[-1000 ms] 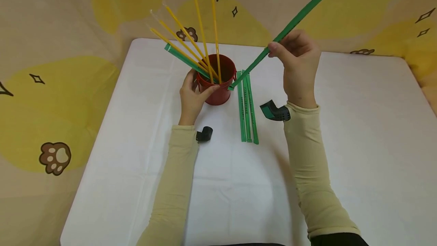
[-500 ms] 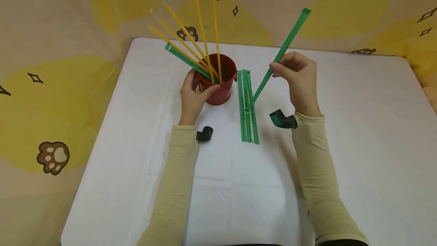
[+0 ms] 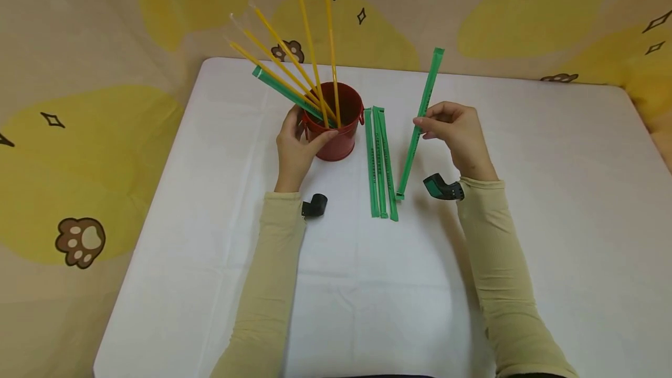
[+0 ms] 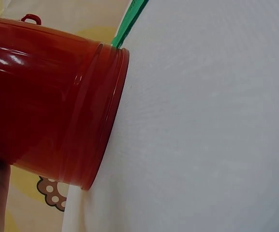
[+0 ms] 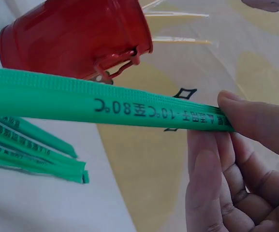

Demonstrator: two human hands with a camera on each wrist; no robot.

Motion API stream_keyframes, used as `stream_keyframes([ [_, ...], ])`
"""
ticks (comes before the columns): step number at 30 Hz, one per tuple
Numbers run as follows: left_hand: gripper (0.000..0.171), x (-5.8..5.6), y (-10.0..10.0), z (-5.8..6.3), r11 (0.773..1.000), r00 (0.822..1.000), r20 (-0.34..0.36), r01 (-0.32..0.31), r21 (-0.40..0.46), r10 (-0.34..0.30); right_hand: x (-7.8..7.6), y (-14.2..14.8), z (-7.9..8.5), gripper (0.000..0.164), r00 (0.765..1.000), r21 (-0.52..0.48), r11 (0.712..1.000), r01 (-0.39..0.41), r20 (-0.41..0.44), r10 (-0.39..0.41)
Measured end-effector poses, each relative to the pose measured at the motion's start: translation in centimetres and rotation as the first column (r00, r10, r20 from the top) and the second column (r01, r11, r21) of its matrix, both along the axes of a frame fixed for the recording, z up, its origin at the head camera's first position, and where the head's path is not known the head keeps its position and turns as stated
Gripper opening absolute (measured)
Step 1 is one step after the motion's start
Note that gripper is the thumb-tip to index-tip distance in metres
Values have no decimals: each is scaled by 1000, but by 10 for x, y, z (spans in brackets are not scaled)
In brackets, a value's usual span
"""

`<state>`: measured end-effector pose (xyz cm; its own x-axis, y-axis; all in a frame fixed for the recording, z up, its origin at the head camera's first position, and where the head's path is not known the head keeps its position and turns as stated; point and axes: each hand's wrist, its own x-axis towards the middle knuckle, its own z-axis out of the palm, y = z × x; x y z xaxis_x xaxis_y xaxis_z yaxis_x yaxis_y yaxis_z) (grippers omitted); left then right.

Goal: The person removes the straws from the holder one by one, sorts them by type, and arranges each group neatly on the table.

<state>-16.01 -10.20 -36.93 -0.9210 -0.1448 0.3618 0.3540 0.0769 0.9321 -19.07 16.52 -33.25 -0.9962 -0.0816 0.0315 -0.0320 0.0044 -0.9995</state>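
A long green-wrapped straw [image 3: 426, 93] is pinched thumb-to-fingers by the right hand [image 3: 455, 133] near three matching green straws [image 3: 380, 162] on the white tabletop [image 3: 325, 296], while the shiny red metal bucket [image 3: 342, 143] is gripped by the left hand [image 3: 295, 147] and could probably get tipped by its leaning yellow straws [image 3: 332, 45] if let go.

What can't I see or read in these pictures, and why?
Head view: lower ends of the yellow straws, hidden by the red bucket.
Head view: some fingertips of the left hand, hidden behind the bucket.
Head view: printing on three loose green straws, too small.
Left wrist view: bucket's mouth, cut off by left edge.
Right wrist view: one end of the held straw, cut off by left edge.
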Motion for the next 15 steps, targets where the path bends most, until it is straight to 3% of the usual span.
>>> stream_keyframes([
  [9, 68, 0, 1, -1, 1000, 999, -33, 1, -4, -1, -9, 4, -20, 9, 993, 185, 981, -58, 108, 38],
  [15, 66, 0, 1, 0, 1000, 1000, -18, 3, 0, -3, -16, 4, -39, 11, 975, 250, 962, -110, 217, 55],
])
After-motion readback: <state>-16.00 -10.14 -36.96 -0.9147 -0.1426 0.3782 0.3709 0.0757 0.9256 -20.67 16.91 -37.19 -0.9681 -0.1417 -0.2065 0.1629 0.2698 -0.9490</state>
